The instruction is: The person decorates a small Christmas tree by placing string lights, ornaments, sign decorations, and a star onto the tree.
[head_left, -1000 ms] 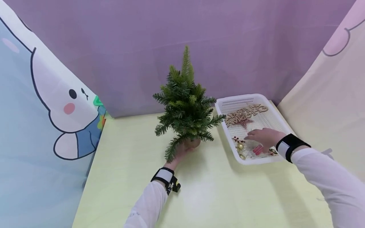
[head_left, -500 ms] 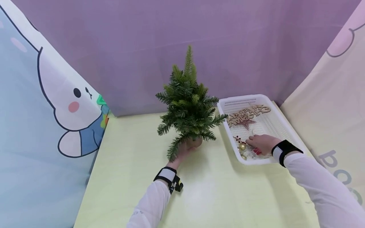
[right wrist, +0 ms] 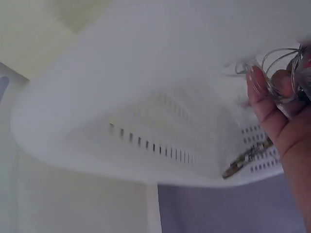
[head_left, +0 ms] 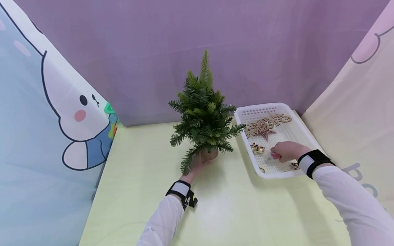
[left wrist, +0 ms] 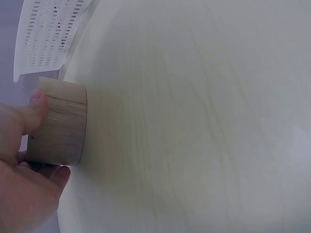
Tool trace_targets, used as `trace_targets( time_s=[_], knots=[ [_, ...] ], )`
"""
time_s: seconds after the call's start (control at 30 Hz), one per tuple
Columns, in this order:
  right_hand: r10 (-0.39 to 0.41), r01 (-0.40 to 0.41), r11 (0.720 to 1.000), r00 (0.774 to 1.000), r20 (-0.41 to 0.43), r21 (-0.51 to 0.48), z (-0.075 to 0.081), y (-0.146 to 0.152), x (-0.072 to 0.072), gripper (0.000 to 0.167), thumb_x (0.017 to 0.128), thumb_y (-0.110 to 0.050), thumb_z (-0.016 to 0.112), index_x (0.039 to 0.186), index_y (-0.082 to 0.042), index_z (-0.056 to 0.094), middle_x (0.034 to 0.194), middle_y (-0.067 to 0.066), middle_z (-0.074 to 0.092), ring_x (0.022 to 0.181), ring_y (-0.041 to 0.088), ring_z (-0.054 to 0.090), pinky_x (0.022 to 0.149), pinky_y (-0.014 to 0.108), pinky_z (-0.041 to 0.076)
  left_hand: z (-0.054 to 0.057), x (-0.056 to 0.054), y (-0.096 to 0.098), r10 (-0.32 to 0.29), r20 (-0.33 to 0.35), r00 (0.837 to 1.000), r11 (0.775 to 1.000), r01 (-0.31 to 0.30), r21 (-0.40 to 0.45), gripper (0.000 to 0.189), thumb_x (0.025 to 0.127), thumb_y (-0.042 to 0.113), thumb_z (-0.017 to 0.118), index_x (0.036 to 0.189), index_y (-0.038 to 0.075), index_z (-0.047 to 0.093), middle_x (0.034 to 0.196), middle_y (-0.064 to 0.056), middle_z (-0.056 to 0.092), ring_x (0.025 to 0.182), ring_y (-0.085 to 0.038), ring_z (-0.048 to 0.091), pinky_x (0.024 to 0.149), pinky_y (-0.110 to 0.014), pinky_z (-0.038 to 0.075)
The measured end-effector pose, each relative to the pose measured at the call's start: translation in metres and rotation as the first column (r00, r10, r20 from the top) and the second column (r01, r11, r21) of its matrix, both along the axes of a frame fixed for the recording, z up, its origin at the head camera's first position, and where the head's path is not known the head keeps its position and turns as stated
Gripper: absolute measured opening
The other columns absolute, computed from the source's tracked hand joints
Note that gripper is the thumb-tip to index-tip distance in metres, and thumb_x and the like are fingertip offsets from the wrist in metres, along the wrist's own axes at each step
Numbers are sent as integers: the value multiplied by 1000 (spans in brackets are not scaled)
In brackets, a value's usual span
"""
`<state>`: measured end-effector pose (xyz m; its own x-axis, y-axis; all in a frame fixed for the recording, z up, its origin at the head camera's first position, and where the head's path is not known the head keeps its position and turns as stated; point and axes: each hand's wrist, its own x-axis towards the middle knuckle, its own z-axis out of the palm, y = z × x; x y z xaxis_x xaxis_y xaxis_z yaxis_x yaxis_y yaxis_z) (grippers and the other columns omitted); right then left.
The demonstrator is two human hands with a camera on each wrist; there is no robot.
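A small artificial Christmas tree (head_left: 201, 116) stands upright on the table, on a round wooden base (left wrist: 60, 126). My left hand (head_left: 196, 166) grips that base from the side, thumb on one face and fingers on the other. Over the front part of a white plastic basket (head_left: 303, 128), my right hand (head_left: 287, 151) holds a coil of thin clear wire (right wrist: 279, 68) with a pinkish-red piece (head_left: 276, 155), possibly string lights. Its fingers curl round the bundle, and part of it is hidden in the palm.
Inside the basket lie wooden cut-out lettering (head_left: 267, 123), a reddish star (head_left: 265, 134), a berry sprig (head_left: 254, 146) and a gold bauble (head_left: 260, 150). A purple cloth (head_left: 138, 68) hangs behind the pale table (head_left: 138, 164); printed cloths flank both sides.
My right hand reached down into the basket, closed its fingers on the wire coil with the red piece and drew it slightly back. The bauble shifted. My left hand kept its grip on the base.
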<state>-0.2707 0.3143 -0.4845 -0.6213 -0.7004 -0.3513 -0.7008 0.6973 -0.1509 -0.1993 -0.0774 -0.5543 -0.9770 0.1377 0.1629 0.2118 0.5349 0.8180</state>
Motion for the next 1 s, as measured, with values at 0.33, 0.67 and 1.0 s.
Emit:
trace_targets(
  time_s=[0.33,0.67,1.0],
  knots=[
    [-122,116,992,985,-126,-50,71,-4,8,17,73,-11,66,72,-17,50,63,-9,46,56,8,42,51,27,36,-111,-46,-6,5,-205,979,998,-17,-57,78,82,58,62,141,12,38,124,-17,57,112,-29,55,92,-39,47],
    [-338,230,913,890,-307,-338,135,-29,35,21,81,-15,63,70,-12,46,56,-4,44,49,11,41,50,28,36,44,39,16,-40,261,965,987,79,-142,77,94,21,58,148,-6,11,151,-31,12,139,-45,17,112,-52,23],
    [-543,448,656,839,32,-608,164,-83,98,37,87,-25,65,69,-11,36,57,0,38,48,11,43,43,22,42,101,82,41,-224,96,970,973,216,86,50,98,27,51,142,7,39,142,-10,45,125,-27,48,100,-37,45]
  ],
)
